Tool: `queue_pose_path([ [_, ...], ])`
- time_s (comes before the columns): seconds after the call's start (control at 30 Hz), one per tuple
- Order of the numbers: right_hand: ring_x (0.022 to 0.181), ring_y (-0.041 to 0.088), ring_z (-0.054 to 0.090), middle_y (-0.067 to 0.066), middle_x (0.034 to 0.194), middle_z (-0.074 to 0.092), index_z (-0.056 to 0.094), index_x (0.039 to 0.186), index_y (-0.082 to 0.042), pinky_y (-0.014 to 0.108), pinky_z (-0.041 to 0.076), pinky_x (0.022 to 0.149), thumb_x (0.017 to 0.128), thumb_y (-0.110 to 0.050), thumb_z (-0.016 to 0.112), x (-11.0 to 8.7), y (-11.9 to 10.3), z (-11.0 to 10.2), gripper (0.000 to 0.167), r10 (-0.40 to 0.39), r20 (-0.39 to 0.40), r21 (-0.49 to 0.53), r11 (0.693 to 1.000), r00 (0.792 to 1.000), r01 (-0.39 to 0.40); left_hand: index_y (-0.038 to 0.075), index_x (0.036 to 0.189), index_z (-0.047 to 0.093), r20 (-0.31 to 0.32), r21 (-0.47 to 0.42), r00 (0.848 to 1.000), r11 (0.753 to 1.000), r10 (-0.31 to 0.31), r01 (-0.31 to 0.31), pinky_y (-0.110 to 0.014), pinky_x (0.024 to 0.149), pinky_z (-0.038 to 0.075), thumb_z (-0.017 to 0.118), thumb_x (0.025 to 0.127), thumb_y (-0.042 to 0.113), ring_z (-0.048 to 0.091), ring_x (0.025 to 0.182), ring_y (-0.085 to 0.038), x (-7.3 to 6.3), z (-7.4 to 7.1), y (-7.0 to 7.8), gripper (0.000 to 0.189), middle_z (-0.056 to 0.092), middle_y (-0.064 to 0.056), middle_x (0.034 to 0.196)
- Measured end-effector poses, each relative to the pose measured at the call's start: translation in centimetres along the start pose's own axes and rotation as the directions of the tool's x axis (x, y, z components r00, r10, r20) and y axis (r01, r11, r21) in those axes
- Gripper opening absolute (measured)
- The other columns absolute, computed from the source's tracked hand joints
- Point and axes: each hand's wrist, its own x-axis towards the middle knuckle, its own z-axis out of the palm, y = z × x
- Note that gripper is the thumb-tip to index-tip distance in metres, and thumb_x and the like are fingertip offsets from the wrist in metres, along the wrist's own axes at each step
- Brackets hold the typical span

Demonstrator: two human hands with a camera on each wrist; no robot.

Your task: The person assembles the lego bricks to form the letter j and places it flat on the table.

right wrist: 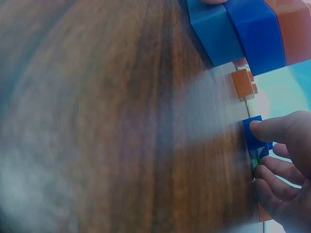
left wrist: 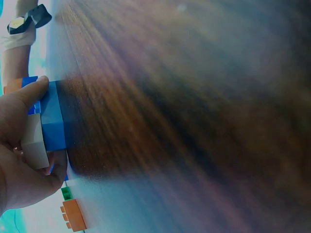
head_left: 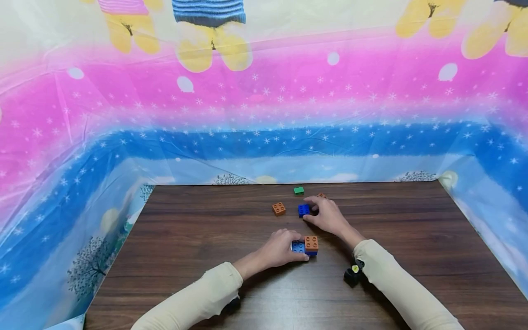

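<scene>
My left hand (head_left: pixel 282 248) grips a small stack of toy building bricks close over the table. The stack has a light blue brick (left wrist: pixel 52 121) at the bottom, a dark blue brick (right wrist: pixel 255 36) above it, and an orange brick (head_left: pixel 311 242) on top at its right end. A white brick (left wrist: pixel 34 144) shows between thumb and fingers in the left wrist view. Farther back, my right hand (head_left: pixel 329 217) pinches a separate blue brick (head_left: pixel 303 210), its thumb pressed to the near face. In the right wrist view that brick's far side is partly hidden by fingers.
A loose orange brick (head_left: pixel 278 208) lies left of the right hand's brick. Behind stands a green brick (head_left: pixel 299 190), and another orange brick (head_left: pixel 321 195) is partly covered by the right hand. A patterned cloth (head_left: pixel 264 142) rises along the wooden table's (head_left: pixel 198 215) back edge.
</scene>
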Motion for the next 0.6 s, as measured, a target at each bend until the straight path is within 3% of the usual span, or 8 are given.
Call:
queue_pose_path([
  [0.6, 0.105, 0.029, 0.068, 0.014, 0.120, 0.070, 0.068, 0.131, -0.009, 0.048, 0.055, 0.088, 0.091, -0.019, 0.079, -0.13, -0.13, 0.16, 0.042, -0.011, 0.031, -0.034, 0.999, 0.999, 0.012, 0.008, 0.127, 0.072, -0.007, 0.012, 1.000, 1.000, 0.005, -0.005, -0.032, 0.088, 0.049, 0.080, 0.089, 0.040, 0.064, 0.099, -0.011, 0.02, 0.09, -0.04, 0.050, 0.074, -0.002, 0.117],
])
